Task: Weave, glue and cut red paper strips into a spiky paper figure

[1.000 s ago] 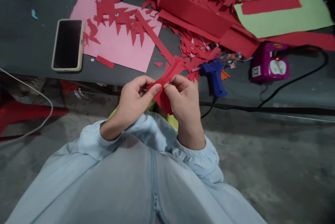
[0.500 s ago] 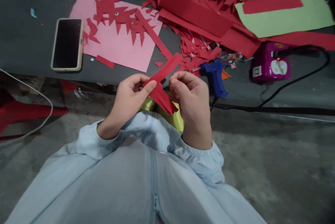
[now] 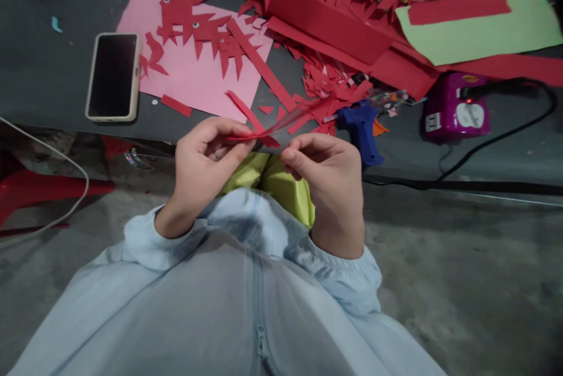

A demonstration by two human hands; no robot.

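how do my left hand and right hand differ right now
The left hand pinches red paper, while no paper shows in the right hand; whether it holds something tiny can't be told. The left hand is the nearer one to the phone, the right hand to the glue gun. Both are bare and come out of pale blue sleeves.

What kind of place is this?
Probably a papercraft workspace, at home or in a small workshop: a dark table with heaped red paper cuttings, a blue glue gun and a pink sheet.
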